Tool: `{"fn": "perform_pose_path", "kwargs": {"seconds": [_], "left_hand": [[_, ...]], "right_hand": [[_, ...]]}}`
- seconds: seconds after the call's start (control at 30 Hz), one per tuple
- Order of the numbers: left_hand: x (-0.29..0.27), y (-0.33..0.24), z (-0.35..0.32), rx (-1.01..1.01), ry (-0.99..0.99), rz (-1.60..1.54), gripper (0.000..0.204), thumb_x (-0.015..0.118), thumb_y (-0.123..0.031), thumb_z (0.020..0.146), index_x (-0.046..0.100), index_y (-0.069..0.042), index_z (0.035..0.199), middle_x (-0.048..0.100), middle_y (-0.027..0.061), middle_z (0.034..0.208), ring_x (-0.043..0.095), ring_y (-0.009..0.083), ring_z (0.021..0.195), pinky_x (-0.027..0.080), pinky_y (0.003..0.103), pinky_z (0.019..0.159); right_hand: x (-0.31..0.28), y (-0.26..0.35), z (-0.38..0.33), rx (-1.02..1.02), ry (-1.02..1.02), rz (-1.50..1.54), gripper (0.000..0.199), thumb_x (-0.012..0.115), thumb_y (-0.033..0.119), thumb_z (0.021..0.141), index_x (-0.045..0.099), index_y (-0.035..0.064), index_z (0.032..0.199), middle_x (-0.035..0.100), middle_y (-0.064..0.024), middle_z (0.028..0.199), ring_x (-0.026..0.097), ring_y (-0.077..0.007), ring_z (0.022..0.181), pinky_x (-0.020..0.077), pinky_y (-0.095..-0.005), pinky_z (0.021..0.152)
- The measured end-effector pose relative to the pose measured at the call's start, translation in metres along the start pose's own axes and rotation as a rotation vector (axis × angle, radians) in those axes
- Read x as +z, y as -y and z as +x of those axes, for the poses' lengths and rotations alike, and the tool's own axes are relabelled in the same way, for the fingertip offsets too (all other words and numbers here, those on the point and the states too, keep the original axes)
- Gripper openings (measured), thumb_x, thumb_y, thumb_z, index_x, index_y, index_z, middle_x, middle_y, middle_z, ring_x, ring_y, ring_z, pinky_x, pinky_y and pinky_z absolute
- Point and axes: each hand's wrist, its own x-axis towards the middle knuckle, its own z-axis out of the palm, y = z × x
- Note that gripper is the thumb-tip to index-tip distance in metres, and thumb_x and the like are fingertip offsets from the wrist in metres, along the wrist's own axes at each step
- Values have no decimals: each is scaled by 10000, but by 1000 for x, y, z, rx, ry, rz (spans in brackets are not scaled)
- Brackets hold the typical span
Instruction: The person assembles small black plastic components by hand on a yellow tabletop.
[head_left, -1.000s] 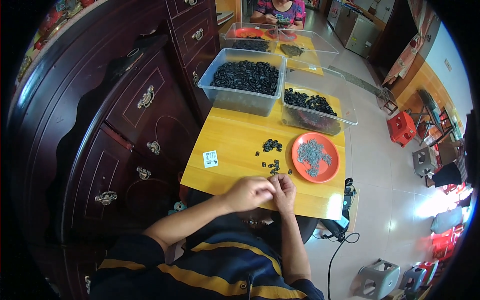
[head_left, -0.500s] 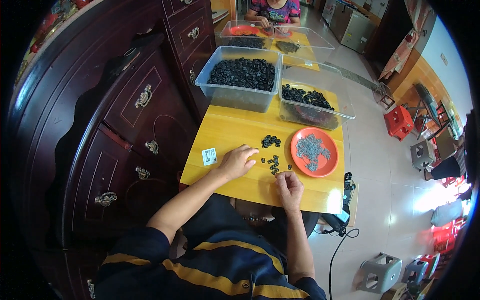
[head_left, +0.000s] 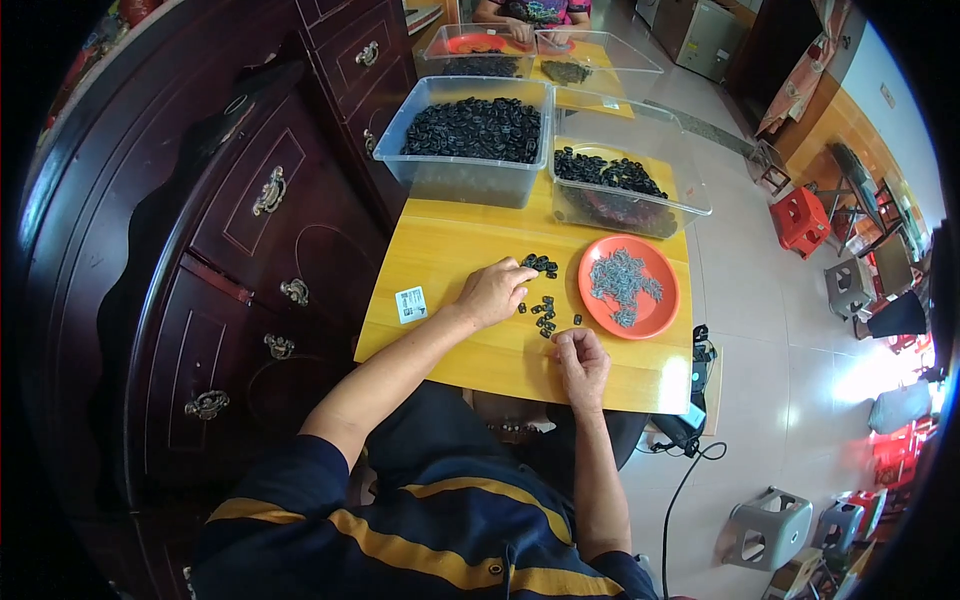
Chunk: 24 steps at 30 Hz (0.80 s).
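Note:
Small black oval plastic pieces lie on the yellow table in two loose groups, an upper cluster (head_left: 541, 264) and a lower scatter (head_left: 545, 318). My left hand (head_left: 491, 294) reaches over from the left, fingers stretched out and thumb apart, with its fingertips at the edge of the upper cluster. Just below the scatter, my right hand (head_left: 582, 366) is closed in a pinch, thumb against the forefinger; whatever is between them is too small to make out. To its upper right stands an orange-red plate (head_left: 660, 318) bearing a heap of small grey metal pins (head_left: 624, 281).
A clear tub (head_left: 455, 185) full of black pieces and a shallower clear box (head_left: 625, 212) with more stand behind. A white label (head_left: 410, 305) lies at the table's left. A dark wooden cabinet (head_left: 230, 300) borders the left side. Across the table, another person's hands (head_left: 520, 30) work.
My left hand has moved right and forward to the upper cluster of black pieces. My right hand keeps its pinch in nearly the same place. The view has shifted slightly.

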Motion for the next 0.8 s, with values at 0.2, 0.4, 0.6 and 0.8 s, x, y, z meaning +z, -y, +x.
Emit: {"fn": "perform_pose_path", "kwargs": {"seconds": [0.2, 0.4, 0.6, 0.8], "left_hand": [[6, -3, 8, -16, 39, 132, 278, 638, -155, 867, 677, -106, 1138, 632, 110, 981, 653, 318, 900, 538, 436, 796], [9, 5, -1, 16, 8, -6, 259, 658, -113, 831, 675, -67, 1085, 636, 107, 917, 652, 299, 828, 535, 413, 751], [7, 5, 12, -46, -27, -18, 267, 658, -117, 827, 673, -61, 1088, 640, 113, 920, 655, 292, 831, 535, 409, 751], [13, 4, 38, 27, -56, 170, 219, 633, -159, 848, 704, -94, 1044, 650, 102, 942, 659, 305, 864, 537, 430, 751]], "right_hand": [[0, -1, 0, 3, 5, 21, 103, 646, 94, 950, 638, -2, 913, 615, 26, 746, 549, -41, 665, 455, -210, 612], [-3, -4, 1, 20, 27, -11, 107, 622, 105, 967, 631, 7, 926, 673, -20, 847, 602, -65, 699, 482, -212, 660], [0, -2, 2, -13, -4, -3, 99, 646, 88, 946, 635, -4, 911, 612, 30, 738, 542, -37, 653, 448, -207, 607], [0, -2, 2, -3, -7, 17, 104, 642, 92, 949, 628, -3, 908, 600, 36, 727, 539, -31, 651, 444, -206, 601]]}}
